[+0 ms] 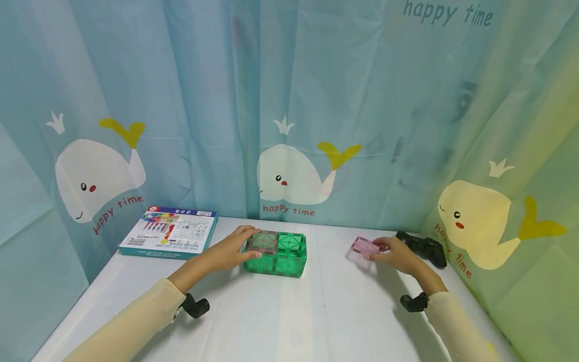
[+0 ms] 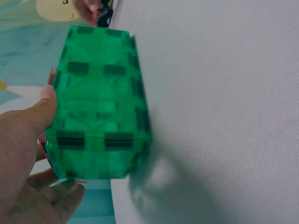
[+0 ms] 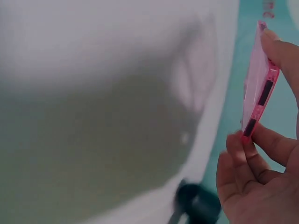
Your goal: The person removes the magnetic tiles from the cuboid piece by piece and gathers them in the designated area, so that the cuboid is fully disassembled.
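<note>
A block built of green magnetic tiles (image 1: 289, 265) sits on the white table, with a pink square tile (image 1: 264, 243) lying over its left top. My left hand (image 1: 231, 249) grips the block's left end, thumb at the front and fingers toward the back. In the left wrist view the thumb presses near the block's upper edge (image 2: 98, 102), and the other fingers bend around its end. To the right, my right hand (image 1: 398, 255) holds another pink square magnetic tile (image 1: 364, 246) above the table. Thumb and fingertips pinch that tile by its edges (image 3: 264, 88).
A boxed toy set (image 1: 169, 234) lies at the back left. Behind my right hand is a black object (image 1: 422, 247) near the curtain. Whale-printed curtains (image 1: 289, 100) surround the table. Black camera mounts (image 1: 195, 305) are strapped to both wrists.
</note>
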Available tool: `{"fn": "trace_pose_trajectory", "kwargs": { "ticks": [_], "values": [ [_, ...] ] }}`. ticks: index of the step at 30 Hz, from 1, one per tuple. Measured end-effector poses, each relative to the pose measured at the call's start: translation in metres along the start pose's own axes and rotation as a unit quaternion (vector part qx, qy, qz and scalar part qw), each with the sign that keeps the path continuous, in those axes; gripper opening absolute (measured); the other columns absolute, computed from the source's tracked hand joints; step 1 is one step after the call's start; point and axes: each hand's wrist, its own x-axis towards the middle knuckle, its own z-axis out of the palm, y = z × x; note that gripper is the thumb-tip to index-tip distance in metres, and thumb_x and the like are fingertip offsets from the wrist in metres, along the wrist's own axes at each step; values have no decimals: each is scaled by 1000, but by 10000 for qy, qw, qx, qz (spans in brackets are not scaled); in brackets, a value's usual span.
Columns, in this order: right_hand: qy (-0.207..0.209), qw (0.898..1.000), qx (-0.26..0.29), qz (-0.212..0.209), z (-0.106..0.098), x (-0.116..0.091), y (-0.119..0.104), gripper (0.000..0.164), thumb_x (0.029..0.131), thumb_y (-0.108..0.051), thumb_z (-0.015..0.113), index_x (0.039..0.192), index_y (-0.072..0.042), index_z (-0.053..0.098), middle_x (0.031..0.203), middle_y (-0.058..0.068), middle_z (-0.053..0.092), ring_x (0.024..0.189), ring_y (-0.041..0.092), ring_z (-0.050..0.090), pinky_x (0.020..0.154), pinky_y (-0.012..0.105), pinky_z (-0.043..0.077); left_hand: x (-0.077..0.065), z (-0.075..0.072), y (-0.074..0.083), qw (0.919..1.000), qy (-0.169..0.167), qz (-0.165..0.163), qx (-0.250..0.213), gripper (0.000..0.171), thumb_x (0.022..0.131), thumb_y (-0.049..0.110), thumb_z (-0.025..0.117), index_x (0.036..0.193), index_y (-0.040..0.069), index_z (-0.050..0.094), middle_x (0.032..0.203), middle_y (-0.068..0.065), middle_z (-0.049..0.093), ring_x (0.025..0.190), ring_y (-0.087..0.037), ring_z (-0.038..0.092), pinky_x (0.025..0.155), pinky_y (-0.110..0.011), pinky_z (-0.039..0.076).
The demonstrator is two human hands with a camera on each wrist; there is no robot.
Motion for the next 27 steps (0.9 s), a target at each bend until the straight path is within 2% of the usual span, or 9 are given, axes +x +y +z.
{"fn": "trace_pose_trajectory", "kwargs": {
  "ticks": [8, 12, 16, 21, 27],
  "values": [
    [78, 9978, -599, 261, -5, -11, 32, 69, 88, -35, 87, 132, 13, 63, 117, 27, 60, 100, 32, 57, 83, 45, 51, -2, -1, 1, 10000, 11, -76, -41, 77, 105, 46, 65, 165, 7, 35, 169, -21, 27, 155, -43, 31, 121, -64, 34],
    [-19, 9969, -755, 241, -6, -12, 43, 75, 85, -33, 90, 135, 14, 60, 119, 28, 58, 100, 34, 57, 86, 51, 53, -1, 0, 0, 9999, 3, -120, -59, 77, 105, 45, 65, 165, 8, 34, 169, -21, 26, 156, -43, 30, 122, -64, 33],
    [-250, 9975, -625, 207, -8, -12, 47, 79, 84, -32, 92, 139, 11, 56, 123, 28, 60, 106, 37, 59, 93, 58, 53, -1, 0, 0, 9999, -6, -112, -85, 77, 105, 45, 66, 165, 8, 34, 170, -21, 26, 156, -43, 29, 122, -64, 33],
    [-677, 9950, -617, 387, -12, -11, 44, 69, 88, -27, 88, 140, 4, 55, 126, 26, 63, 106, 36, 58, 93, 59, 54, -3, 0, 3, 9999, 19, -118, -110, 76, 105, 43, 66, 165, 8, 34, 170, -20, 25, 156, -43, 29, 122, -65, 33],
    [-1063, 9912, -599, 505, -16, -9, 35, 61, 94, -17, 82, 142, 6, 52, 130, 33, 59, 108, 40, 58, 94, 64, 53, -2, 2, 2, 9999, 43, -113, -62, 75, 105, 42, 66, 165, 9, 34, 170, -19, 26, 156, -42, 30, 122, -64, 34]
  ]
}}
